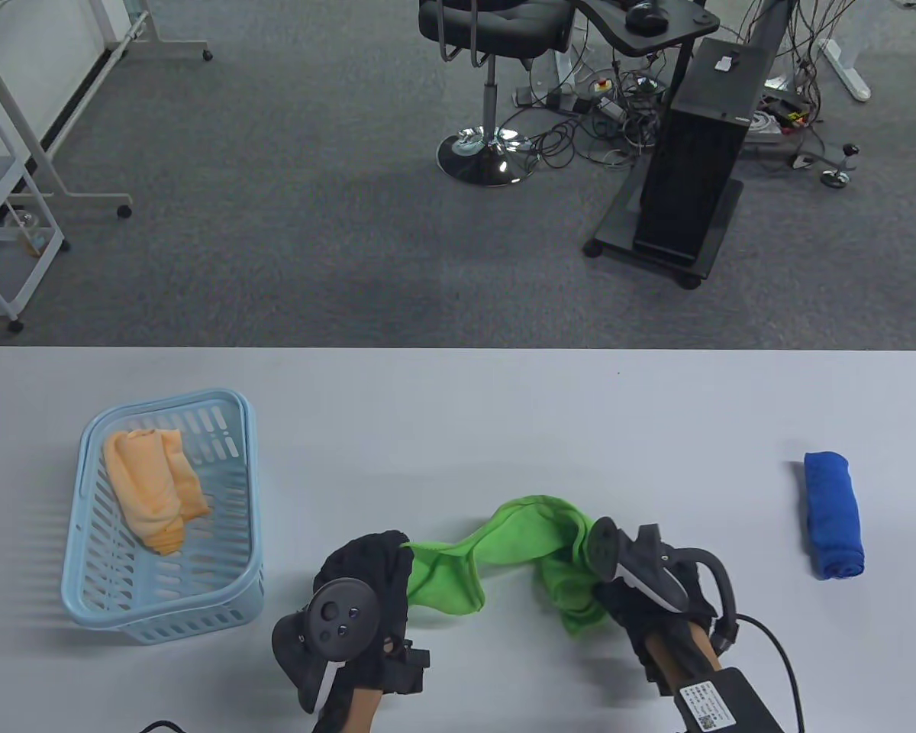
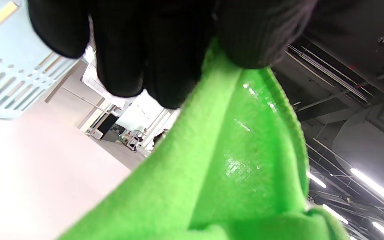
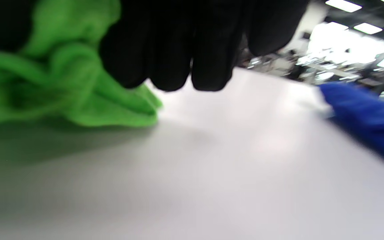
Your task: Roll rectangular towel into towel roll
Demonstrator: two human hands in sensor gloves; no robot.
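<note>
1. Here the green towel (image 1: 519, 557) lies crumpled and twisted on the white table (image 1: 458, 397), strung between the two gloved hands, to the right of the light blue basket (image 1: 91, 603) and not rolled.
2. The left hand (image 1: 370, 580) grips the towel's left end: in the left wrist view the black fingers (image 2: 152, 60) and the thumb pinch the cloth's hemmed edge, and the fabric falls away from them in a long fold.
3. The right hand (image 1: 649, 603) holds the towel's right end; the right wrist view (blurred) shows its fingers (image 3: 178, 50) curled down over the bunched green cloth (image 3: 62, 86), fingertips just above the tabletop. From the table view the grip itself is hidden under the tracker.
4. Between the hands the towel rises in a hump and sags toward the left hand; a loose flap hangs down near each hand.
5. The basket sits left of the green towel, near the left hand but apart from it, and holds an orange towel (image 1: 153, 489), loosely rolled and lying against its far-left corner.
6. A blue towel roll (image 1: 832, 515) lies well to the right of the green towel, beyond the right hand, its long axis running away from the person.
7. Beyond the table, past the green towel, stand a black chair (image 1: 488, 46) and a black computer stand (image 1: 695, 168) on grey carpet.
</note>
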